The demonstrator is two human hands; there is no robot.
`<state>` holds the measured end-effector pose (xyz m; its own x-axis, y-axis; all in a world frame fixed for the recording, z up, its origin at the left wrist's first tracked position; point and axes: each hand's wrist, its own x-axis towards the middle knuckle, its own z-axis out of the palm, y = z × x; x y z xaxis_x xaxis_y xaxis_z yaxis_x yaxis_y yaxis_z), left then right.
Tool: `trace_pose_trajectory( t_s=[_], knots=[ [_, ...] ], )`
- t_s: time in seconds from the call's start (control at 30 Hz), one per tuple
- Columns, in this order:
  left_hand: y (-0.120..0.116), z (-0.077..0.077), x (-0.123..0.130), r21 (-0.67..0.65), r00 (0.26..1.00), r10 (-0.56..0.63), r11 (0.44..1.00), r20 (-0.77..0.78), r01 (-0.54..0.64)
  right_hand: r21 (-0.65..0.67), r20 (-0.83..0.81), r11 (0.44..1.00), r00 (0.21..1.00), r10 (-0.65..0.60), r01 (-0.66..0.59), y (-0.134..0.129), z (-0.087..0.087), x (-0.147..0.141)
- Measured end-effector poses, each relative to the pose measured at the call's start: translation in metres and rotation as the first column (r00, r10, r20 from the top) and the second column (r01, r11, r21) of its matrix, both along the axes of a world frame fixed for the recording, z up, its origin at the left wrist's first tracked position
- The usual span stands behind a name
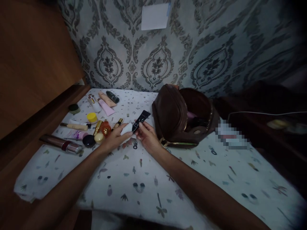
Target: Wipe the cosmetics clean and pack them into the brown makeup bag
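Note:
Over the middle of the patterned cloth, my two hands meet at a small black cosmetic tube. My right hand grips the tube between thumb and fingers, its flat end pointing up and away to the right. My left hand is closed around a white wipe, which looks soft and touches the tube's lower end. Just left of that hand stand an amber perfume bottle, a gold lipstick-like tube and a small gold-capped bottle. To the right sits an unzipped brown leather bag.
Several cosmetics lie at the left, among them a yellow-lidded jar, a pink tube, a dark jar and a long brown-and-silver tube. A wooden cabinet borders the left; a wallpapered wall stands behind. A white cable runs right.

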<state>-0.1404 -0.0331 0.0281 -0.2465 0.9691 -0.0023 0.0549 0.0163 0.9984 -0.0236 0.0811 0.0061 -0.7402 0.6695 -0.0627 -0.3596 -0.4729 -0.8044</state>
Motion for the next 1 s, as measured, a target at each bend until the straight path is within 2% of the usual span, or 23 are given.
trace_pose_trajectory(
  t_s=[0.1,0.17,0.27,0.3,0.33,0.37,0.4,0.43,0.47,0.5,0.53,0.57,0.6,0.67,0.73,0.8,0.9,1.0],
  knots=[
    [0.000,-0.001,-0.003,-0.029,0.998,0.002,1.000,0.060,-0.001,-0.048,-0.027,0.999,1.000,-0.008,0.006,0.005,-0.001,-0.001],
    [0.001,-0.003,-0.003,-0.037,0.998,0.022,0.999,0.055,-0.020,-0.007,-0.011,1.000,1.000,0.005,-0.005,0.006,-0.004,-0.002],
    [0.001,-0.004,-0.001,-0.050,0.995,0.096,0.994,0.022,-0.095,0.201,0.076,0.979,0.996,-0.041,0.025,0.004,-0.008,-0.001],
    [0.001,-0.003,0.001,-0.058,0.991,0.132,0.990,0.015,-0.131,0.316,0.109,0.946,0.987,-0.115,0.075,0.002,-0.007,0.000],
    [0.001,-0.002,0.002,-0.067,0.986,0.167,0.984,0.013,-0.166,0.456,0.138,0.881,0.967,-0.213,0.129,0.000,-0.005,0.003],
    [0.001,-0.001,0.003,-0.074,0.980,0.197,0.978,0.016,-0.195,0.613,0.156,0.775,0.937,-0.313,0.157,-0.002,-0.002,0.006],
    [0.000,0.001,0.004,-0.080,0.974,0.224,0.972,0.027,-0.222,0.766,0.166,0.628,0.902,-0.398,0.136,-0.004,0.004,0.009],
    [0.000,0.002,0.005,-0.086,0.968,0.247,0.966,0.040,-0.243,0.889,0.176,0.454,0.869,-0.461,0.061,-0.006,0.011,0.013],
    [-0.001,0.004,0.006,-0.094,0.964,0.261,0.962,0.051,-0.255,0.960,0.195,0.273,0.843,-0.501,-0.060,-0.009,0.020,0.016],
    [-0.002,0.005,0.007,-0.102,0.961,0.269,0.960,0.058,-0.263,0.975,0.222,0.107,0.821,-0.526,-0.195,-0.010,0.028,0.020],
    [-0.002,0.006,0.007,-0.107,0.960,0.275,0.958,0.060,-0.268,0.948,0.249,-0.032,0.802,-0.543,-0.316,-0.011,0.037,0.022],
    [-0.003,0.007,0.008,-0.108,0.959,0.277,0.957,0.060,-0.270,0.902,0.267,-0.143,0.787,-0.557,-0.407,-0.012,0.045,0.024],
    [-0.003,0.008,0.009,-0.105,0.958,0.278,0.957,0.062,-0.271,0.852,0.279,-0.228,0.778,-0.563,-0.471,-0.011,0.052,0.025],
    [-0.005,0.011,0.011,-0.089,0.954,0.292,0.954,0.075,-0.285,0.771,0.291,-0.347,0.780,-0.555,-0.534,-0.008,0.063,0.025],
    [-0.006,0.015,0.014,-0.066,0.938,0.330,0.944,0.106,-0.324,0.721,0.305,-0.406,0.783,-0.542,-0.562,-0.003,0.070,0.025],
    [-0.007,0.022,0.017,-0.034,0.904,0.392,0.919,0.168,-0.392,0.705,0.325,-0.408,0.775,-0.542,-0.580,0.002,0.076,0.027],
    [-0.008,0.031,0.020,0.024,0.839,0.479,0.865,0.257,-0.501,0.792,0.312,-0.325,0.800,-0.512,-0.517,0.011,0.091,0.035],
    [-0.006,0.032,0.019,0.023,0.834,0.492,0.858,0.251,-0.513,0.946,0.145,-0.200,0.886,-0.440,-0.254,0.025,0.117,0.050]
  ],
)
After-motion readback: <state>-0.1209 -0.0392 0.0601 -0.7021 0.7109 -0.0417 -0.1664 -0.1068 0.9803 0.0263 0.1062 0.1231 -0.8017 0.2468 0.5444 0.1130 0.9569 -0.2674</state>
